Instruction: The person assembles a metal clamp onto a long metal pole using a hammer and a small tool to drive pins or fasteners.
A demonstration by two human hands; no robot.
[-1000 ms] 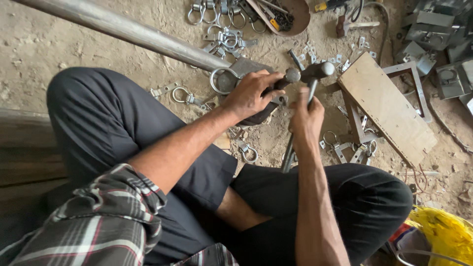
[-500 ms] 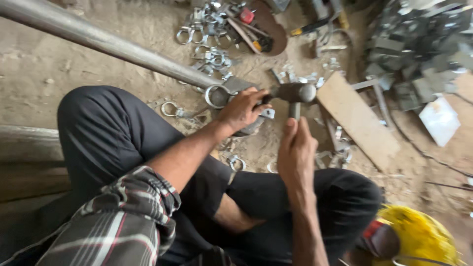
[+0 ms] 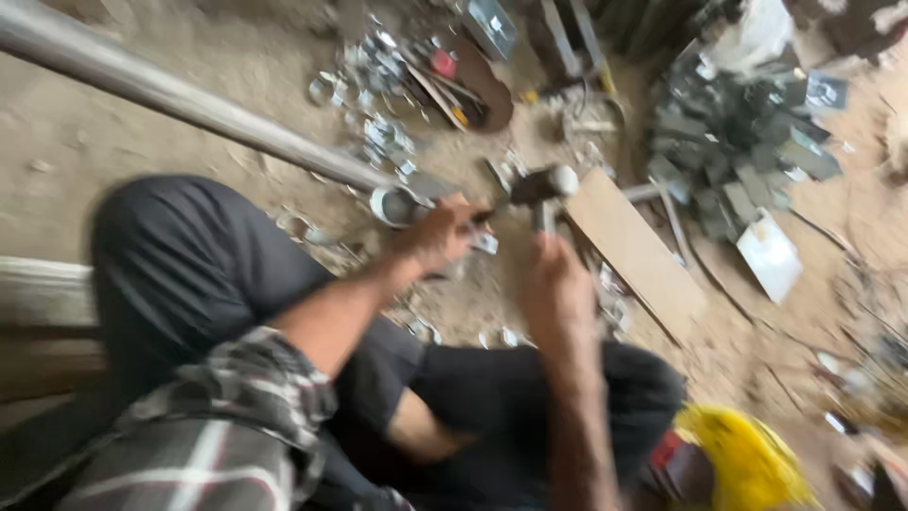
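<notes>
The picture is blurred by motion. My right hand (image 3: 556, 284) grips the handle of a hammer (image 3: 541, 187), whose steel head sits just above my fingers. My left hand (image 3: 437, 234) is closed on a small metal piece (image 3: 484, 242) held on the ground beside the hammer head. A metal ring clamp (image 3: 390, 203) lies just left of that hand, at the end of a long steel pipe (image 3: 180, 99). I sit with my black-trousered legs folded under my arms.
A wooden board (image 3: 636, 251) lies right of the hammer. Several loose metal clamps (image 3: 378, 71) and a brown sandal (image 3: 480, 85) lie farther off on the dirt floor. A heap of grey metal brackets (image 3: 733, 132) is at the upper right. A yellow bag (image 3: 747, 459) sits by my right knee.
The view has swung right and blurred. My hands stay on the hammer and the metal piece, and the hammer head has shifted slightly over the workpiece.
</notes>
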